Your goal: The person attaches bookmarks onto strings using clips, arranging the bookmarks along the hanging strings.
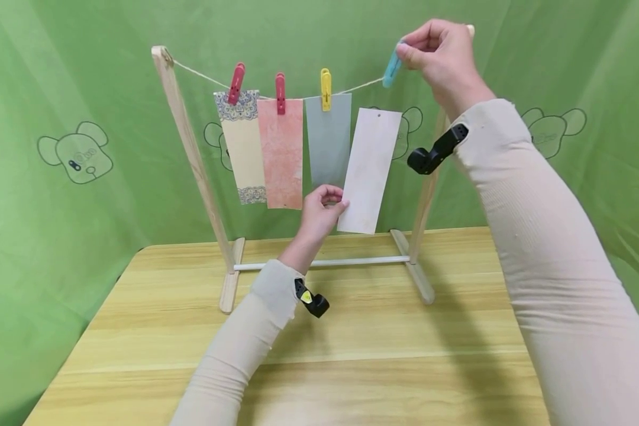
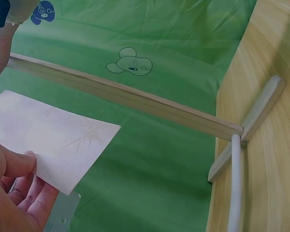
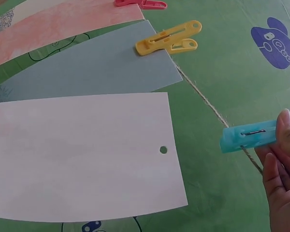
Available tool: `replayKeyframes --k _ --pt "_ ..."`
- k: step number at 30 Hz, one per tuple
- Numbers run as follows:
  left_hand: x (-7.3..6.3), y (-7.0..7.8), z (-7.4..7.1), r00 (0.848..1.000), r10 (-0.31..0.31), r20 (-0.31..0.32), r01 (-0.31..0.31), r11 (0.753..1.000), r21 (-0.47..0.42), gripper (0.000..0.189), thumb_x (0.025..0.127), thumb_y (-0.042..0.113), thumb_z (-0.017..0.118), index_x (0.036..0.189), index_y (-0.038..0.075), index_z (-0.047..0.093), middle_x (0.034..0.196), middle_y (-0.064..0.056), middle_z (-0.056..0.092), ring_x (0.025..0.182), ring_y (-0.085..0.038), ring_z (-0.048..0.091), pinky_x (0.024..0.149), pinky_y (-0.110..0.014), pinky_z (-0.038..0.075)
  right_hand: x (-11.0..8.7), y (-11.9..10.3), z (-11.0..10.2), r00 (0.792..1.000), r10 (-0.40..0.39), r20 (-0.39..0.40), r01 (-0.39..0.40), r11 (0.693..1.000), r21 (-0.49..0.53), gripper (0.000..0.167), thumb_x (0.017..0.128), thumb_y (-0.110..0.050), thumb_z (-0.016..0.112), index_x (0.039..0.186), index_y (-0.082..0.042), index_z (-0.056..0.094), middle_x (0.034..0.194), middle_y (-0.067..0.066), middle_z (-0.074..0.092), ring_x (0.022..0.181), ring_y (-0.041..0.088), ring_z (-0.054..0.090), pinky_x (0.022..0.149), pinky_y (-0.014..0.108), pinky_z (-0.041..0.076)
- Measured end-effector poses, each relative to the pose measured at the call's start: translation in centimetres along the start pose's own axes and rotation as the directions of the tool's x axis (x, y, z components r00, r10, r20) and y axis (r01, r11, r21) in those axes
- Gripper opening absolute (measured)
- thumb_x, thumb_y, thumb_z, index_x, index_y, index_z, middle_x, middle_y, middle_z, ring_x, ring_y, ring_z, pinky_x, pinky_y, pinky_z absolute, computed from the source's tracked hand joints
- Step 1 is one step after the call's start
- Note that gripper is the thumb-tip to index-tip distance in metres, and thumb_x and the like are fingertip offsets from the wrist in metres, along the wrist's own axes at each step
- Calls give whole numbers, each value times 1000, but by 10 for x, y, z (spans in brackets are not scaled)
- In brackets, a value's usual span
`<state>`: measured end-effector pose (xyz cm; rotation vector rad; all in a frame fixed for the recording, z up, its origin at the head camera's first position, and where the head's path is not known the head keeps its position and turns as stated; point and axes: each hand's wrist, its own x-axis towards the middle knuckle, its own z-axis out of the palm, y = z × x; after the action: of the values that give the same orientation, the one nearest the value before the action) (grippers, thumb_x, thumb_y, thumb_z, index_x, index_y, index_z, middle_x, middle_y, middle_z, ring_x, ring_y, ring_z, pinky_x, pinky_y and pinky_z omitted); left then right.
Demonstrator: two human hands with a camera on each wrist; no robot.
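My left hand [image 1: 322, 213] pinches the lower left edge of a white paper bookmark [image 1: 371, 171], which leans slightly and has a small hole near its top. In the left wrist view a faint leaf print shows on the bookmark [image 2: 63, 135]. Up at the right, my right hand [image 1: 444, 62] pinches a blue clothespin [image 1: 391, 68] between thumb and fingers. The right wrist view has that clothespin [image 3: 249, 136] at the twine [image 3: 208, 104]; whether it bites the twine I cannot tell. A gap separates the bookmark's top from the clothespin.
A patterned cream bookmark [image 1: 242, 148], a pink one [image 1: 281, 154] and a grey-blue one [image 1: 328, 139] hang from the twine by two red clothespins [image 1: 280, 94] and a yellow one [image 1: 326, 89]. The wooden stand [image 1: 191, 148] rests on a table [image 1: 138, 343] before a green curtain [image 1: 10, 236].
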<state>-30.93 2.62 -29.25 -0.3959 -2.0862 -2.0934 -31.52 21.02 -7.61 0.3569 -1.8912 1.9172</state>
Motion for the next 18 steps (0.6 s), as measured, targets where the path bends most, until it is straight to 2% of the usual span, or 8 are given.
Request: replayKeyframes --k 5,11,18 --pt "4 5 3 999 23 -24 -23 1000 14 16 82 -6 66 97 -1 61 89 -7 62 77 -11 55 70 -18 51 0 -1 -1 1000 -1 21 2 999 -45 8 79 1 72 79 -4 65 76 3 62 68 10 54 62 13 50" --pt "5 10 6 999 25 -33 -25 1000 16 15 83 -3 67 96 0 62 87 -5 61 76 -11 54 70 -20 50 -2 1 -2 999 41 27 -38 996 -76 9 78 -2 74 80 -5 65 77 3 62 70 10 55 63 13 50" --pt "6 13 8 999 22 -40 -22 1000 6 15 83 -3 67 97 0 62 86 -3 61 76 -11 54 71 -21 51 -2 3 1 998 48 28 -45 995 -86 9 77 -2 74 79 -5 66 76 2 62 69 10 56 64 13 51"
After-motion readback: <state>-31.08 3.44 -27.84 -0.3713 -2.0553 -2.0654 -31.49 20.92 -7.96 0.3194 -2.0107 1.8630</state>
